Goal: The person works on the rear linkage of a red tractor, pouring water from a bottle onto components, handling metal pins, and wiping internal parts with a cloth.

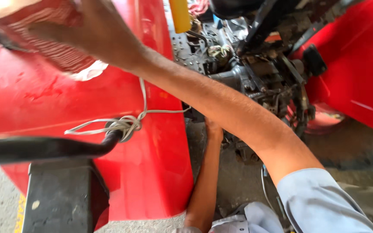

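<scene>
My right hand [93, 30] reaches across to the upper left and presses a red-and-white striped cloth [61, 47] against a red vehicle fender [44, 95]. The hand and cloth are motion-blurred. My right forearm crosses the whole view from its light blue sleeve at the lower right. My left hand [213, 129] goes up from the bottom centre into the gap beside the fender, at the dark machinery [260, 73]. Its fingers are hidden behind my right forearm.
A black curved bar [44, 146] crosses the left side, with white string [124, 124] knotted around its end. A yellow piece [180, 15] hangs at the top. Another red panel [359, 64] stands at the right. A dark block [61, 194] sits at the lower left on a concrete floor.
</scene>
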